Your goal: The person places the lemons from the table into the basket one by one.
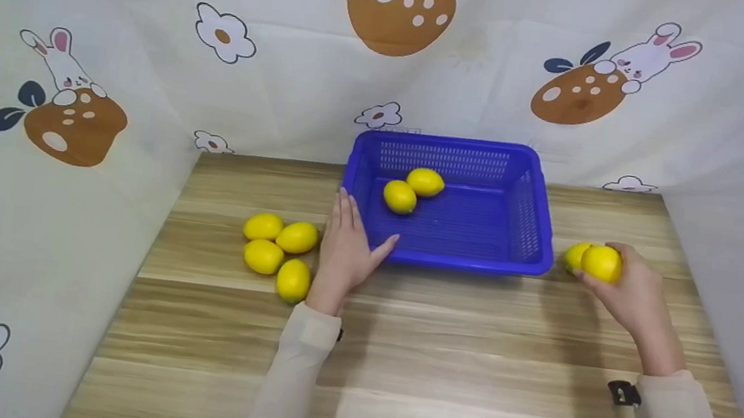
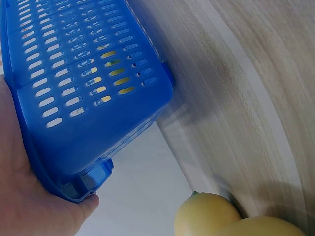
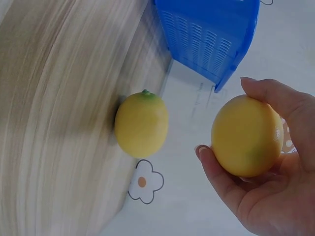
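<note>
My right hand (image 1: 639,291) holds a yellow lemon (image 1: 601,264) between thumb and fingers, raised off the table in the right wrist view (image 3: 247,136). Another lemon (image 3: 141,125) rests on the table beside it, partly covered by the held one in the head view. A blue plastic basket (image 1: 465,262) with slotted walls stands at the back centre. Two lemons, one in front (image 1: 399,197) and one behind (image 1: 425,183), lie inside it towards the left. Against the basket's front left corner lies my left hand (image 1: 347,248), fingers straight along the side and thumb spread by the front rim.
Several lemons (image 1: 263,257) sit grouped on the wooden table (image 1: 435,387), left of my left hand. Pale cloth walls (image 1: 285,106) printed with rabbits and flowers enclose the table at the back and both sides. The basket's back edge is near the rear cloth.
</note>
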Demonstrator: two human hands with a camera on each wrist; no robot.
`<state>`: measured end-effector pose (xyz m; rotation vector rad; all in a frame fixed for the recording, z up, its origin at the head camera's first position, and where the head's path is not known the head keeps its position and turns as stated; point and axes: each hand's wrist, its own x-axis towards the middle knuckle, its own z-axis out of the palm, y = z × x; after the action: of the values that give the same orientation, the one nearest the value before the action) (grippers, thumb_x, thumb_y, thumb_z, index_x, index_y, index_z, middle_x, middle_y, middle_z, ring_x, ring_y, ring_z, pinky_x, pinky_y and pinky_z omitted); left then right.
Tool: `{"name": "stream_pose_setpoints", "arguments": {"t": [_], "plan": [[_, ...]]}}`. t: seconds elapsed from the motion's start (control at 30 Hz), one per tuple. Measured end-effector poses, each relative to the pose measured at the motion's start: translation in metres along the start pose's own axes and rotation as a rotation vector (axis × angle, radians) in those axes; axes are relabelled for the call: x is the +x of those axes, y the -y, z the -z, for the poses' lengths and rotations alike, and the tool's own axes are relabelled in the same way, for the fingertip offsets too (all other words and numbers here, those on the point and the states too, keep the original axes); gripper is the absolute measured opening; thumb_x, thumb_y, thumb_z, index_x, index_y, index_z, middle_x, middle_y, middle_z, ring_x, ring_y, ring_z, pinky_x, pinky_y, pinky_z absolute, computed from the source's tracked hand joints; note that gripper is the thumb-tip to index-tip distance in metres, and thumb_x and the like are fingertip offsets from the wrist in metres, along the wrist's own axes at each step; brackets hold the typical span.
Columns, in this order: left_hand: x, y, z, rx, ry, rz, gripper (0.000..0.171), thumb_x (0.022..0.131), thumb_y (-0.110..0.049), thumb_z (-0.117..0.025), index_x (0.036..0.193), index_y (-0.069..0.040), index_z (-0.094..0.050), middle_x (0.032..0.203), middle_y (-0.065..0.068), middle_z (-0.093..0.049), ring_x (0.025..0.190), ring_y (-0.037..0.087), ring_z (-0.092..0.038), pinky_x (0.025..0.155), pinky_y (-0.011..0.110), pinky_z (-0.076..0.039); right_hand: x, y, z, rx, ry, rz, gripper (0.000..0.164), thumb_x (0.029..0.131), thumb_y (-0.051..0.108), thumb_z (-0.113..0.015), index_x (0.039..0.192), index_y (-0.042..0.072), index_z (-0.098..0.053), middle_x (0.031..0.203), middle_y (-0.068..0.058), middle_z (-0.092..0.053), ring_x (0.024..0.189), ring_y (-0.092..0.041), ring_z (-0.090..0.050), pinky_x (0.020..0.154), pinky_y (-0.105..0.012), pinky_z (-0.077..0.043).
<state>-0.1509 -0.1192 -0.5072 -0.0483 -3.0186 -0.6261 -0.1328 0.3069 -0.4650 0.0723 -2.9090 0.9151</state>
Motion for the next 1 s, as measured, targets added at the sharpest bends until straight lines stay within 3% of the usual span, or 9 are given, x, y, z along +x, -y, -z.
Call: {"name": "stream_pose_setpoints", "arguments": {"t": [0.17,0.53,1.0], "plan": [[0.0,0.0,0.001,-0.002,0.004,-0.002,0.107,0.102,-0.067,-0.051,0.161,0.016,-0.017,0.173,0.032,-0.004,0.163,0.042,-0.007,0.129,0.053,-0.024,0.001,0.004,0.0,0.006,-0.016,0.037,0.069,0.09,0.016,-0.083,0.138,-0.021,-0.049,0.122,-0.046,-0.06,0.099,-0.055,-0.062,0.081,-0.063,-0.052],[0.001,0.0,0.0,0.014,0.02,0.004,0.108,0.102,-0.068,-0.049,0.161,0.016,-0.015,0.172,0.033,-0.003,0.163,0.042,-0.005,0.131,0.049,-0.017,0.005,0.015,0.005,0.026,0.065,0.0,0.076,0.094,0.024,-0.079,0.146,-0.018,-0.043,0.132,-0.047,-0.054,0.11,-0.059,-0.059,0.09,-0.071,-0.051],[0.0,0.001,0.0,0.014,0.008,-0.001,0.108,0.102,-0.068,-0.049,0.161,0.016,-0.015,0.172,0.033,-0.004,0.163,0.043,-0.006,0.131,0.051,-0.019,0.011,0.025,0.006,0.03,0.098,0.012,0.079,0.096,0.029,-0.079,0.148,-0.016,-0.042,0.132,-0.045,-0.055,0.108,-0.056,-0.06,0.088,-0.067,-0.054]]}}
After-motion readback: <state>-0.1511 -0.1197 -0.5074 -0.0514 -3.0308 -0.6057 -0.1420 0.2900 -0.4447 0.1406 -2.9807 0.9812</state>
